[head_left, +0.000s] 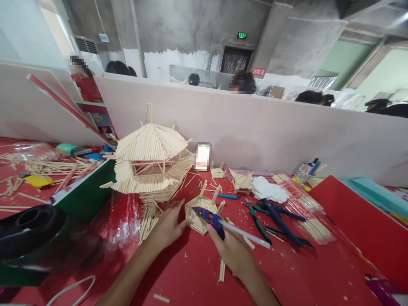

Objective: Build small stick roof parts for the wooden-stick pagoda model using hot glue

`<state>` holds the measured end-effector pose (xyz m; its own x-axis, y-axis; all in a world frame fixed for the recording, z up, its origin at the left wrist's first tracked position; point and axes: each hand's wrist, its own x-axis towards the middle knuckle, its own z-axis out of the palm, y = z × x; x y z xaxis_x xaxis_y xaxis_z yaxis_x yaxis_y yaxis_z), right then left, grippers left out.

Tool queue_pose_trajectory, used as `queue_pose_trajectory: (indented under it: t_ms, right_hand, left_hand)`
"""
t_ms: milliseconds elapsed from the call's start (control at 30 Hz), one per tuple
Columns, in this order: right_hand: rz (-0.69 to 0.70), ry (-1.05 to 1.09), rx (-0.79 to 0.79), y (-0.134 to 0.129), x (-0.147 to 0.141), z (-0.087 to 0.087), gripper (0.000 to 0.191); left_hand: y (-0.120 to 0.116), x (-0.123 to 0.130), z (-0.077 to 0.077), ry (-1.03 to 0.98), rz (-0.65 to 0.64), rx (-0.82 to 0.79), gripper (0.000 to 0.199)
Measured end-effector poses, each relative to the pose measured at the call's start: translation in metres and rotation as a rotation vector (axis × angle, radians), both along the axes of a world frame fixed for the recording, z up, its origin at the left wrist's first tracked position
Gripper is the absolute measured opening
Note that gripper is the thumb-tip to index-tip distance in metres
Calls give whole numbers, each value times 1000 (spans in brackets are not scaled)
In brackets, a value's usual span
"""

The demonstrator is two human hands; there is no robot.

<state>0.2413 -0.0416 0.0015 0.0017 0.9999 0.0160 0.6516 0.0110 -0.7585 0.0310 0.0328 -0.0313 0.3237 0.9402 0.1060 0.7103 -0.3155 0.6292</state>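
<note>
A hot glue gun (215, 222) with a blue body is in my right hand (234, 250), a long clear glue stick (247, 233) poking out of its rear. Its nozzle is over a small six-sided wooden stick frame (198, 227) with upright posts, lying on the red table. My left hand (171, 225) is at the left side of this frame, thumb and forefinger spread apart; the thumb reaches its edge. Behind my left hand stands a large wooden stick pavilion (151, 144) with two tiers of roof. Loose sticks (148, 219) lie beside that hand.
Right of the frame are green-handled pliers (259, 223), a blue-handled cutting tool (285, 225), white wadding (270, 190) and bagged sticks (314, 225). A blue pen (225, 196) and small stick model (242, 182) lie behind. At left stands a dark rounded object (41, 238). A white partition (255, 127) borders the table.
</note>
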Motion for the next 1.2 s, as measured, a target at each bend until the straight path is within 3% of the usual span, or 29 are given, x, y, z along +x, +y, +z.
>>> queue_pose_trajectory:
  t_ms: [233,367,567,1200]
  right_hand:
    - [-9,-194,48,21,-18,-14,46]
    - [4,-216,64,23,-21,-20,45]
    - [7,-237,73,29,-27,-21,45]
    - [-5,-266,40,28,-25,-25,47]
  left_hand:
    - [-3,-4,8,49,-26,-38,56]
    - [-3,-5,4,67,-8,-52,58]
    - [-1,-6,-2,64,-13,-43,54]
    - [-3,-5,3,101,-14,-58,56]
